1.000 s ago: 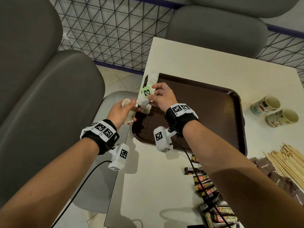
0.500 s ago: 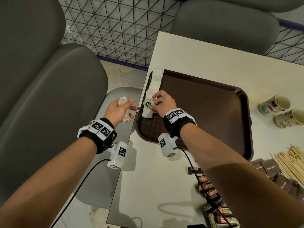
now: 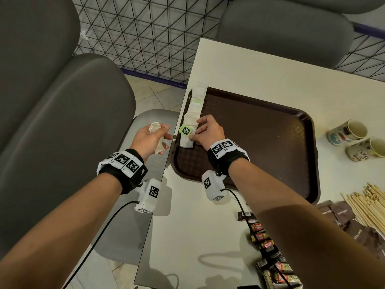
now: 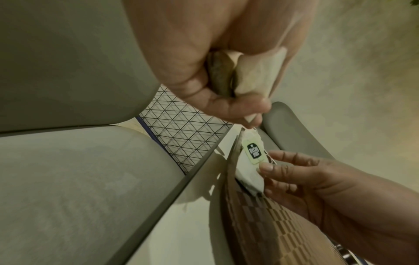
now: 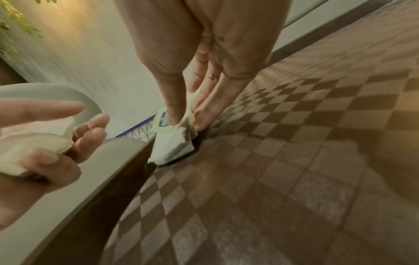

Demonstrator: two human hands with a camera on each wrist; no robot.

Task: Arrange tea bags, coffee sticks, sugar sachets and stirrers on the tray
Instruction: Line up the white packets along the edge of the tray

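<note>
Fingers [image 5: 213, 102] of right hand [image 3: 210, 132] pinch tea bag [image 3: 186, 141], green tag [image 3: 186, 130] print unreadable, at tray [image 3: 270, 113] left edge; left hand [image 3: 149, 140] curls round spare tea bags [image 3: 155, 127] off the tabletop [image 3: 270, 65] left edge; coffee sticks [image 3: 258, 227] read "Great Taste".

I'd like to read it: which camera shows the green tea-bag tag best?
Left wrist view: the green tag faces it, lettering visible. The head view shows it small; in the right wrist view fingers of the right hand partly cover it.
</note>
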